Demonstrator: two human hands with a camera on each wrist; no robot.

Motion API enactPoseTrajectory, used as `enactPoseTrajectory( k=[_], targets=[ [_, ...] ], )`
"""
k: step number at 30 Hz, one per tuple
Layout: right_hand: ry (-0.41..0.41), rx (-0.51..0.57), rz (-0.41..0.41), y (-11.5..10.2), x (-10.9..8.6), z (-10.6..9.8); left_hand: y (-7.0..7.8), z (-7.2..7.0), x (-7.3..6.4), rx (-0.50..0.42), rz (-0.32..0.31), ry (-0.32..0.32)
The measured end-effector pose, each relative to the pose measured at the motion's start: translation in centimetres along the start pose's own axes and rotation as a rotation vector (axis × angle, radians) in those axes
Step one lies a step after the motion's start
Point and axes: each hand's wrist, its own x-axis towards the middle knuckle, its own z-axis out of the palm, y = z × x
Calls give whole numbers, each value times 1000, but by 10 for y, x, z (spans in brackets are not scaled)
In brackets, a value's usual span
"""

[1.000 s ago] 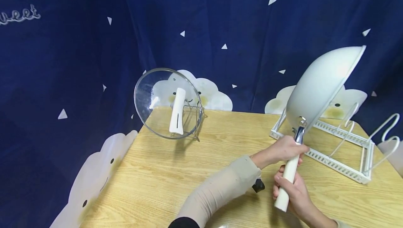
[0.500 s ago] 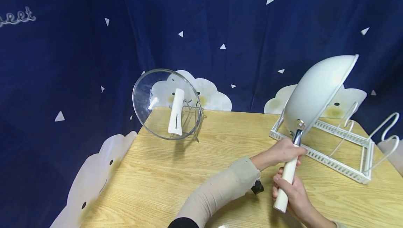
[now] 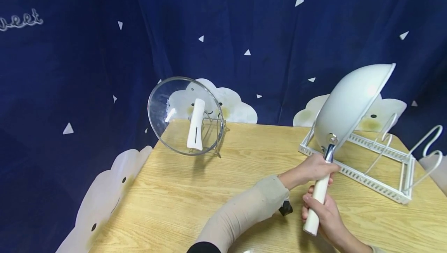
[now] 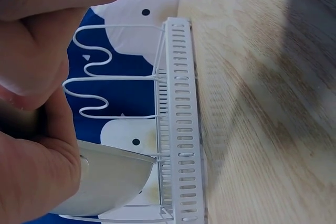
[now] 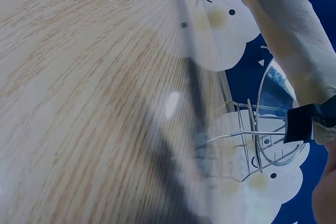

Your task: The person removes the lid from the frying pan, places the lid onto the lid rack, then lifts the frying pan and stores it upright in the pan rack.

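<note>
A white wok [image 3: 349, 105] stands tilted on its side over the left end of a white wire rack [image 3: 375, 185]. Its cream handle [image 3: 320, 191] points down toward the person. My left hand [image 3: 316, 167] grips the handle near its metal collar [image 3: 329, 153]. Lower down, my right hand [image 3: 325, 212] holds the same handle, thumb along it. In the left wrist view, the rim of the wok [image 4: 115, 177] reaches the slotted rail of the rack [image 4: 184, 124]. The wok's inside is hidden in the head view.
A glass lid [image 3: 174, 129] with a white handle [image 3: 196, 125] leans on a small wire stand [image 3: 219, 140] at the back left of the wooden table [image 3: 167, 198]. Curved wire dividers [image 3: 431, 144] rise at the rack's right end. A dark blue curtain [image 3: 265, 12] hangs behind.
The wok has come down and slightly left, its rim now lower over the rack. Both hands have kept their hold on the handle. The lid and rack stay put.
</note>
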Motion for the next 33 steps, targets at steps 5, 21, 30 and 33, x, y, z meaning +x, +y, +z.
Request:
enactPoseTrajectory(
  k=[5, 21, 30, 33],
  targets=[
    [4, 3, 18, 1, -1, 0, -3, 1, 0, -27, -12, -10],
    [31, 13, 59, 2, -2, -3, -8, 7, 5, -9, -34, 36],
    [65, -15, 73, 1, 2, -4, -8, 5, 10, -15, -41, 26],
    [76, -17, 84, 1, 3, -5, -8, 5, 11, -21, -40, 20]
  ],
)
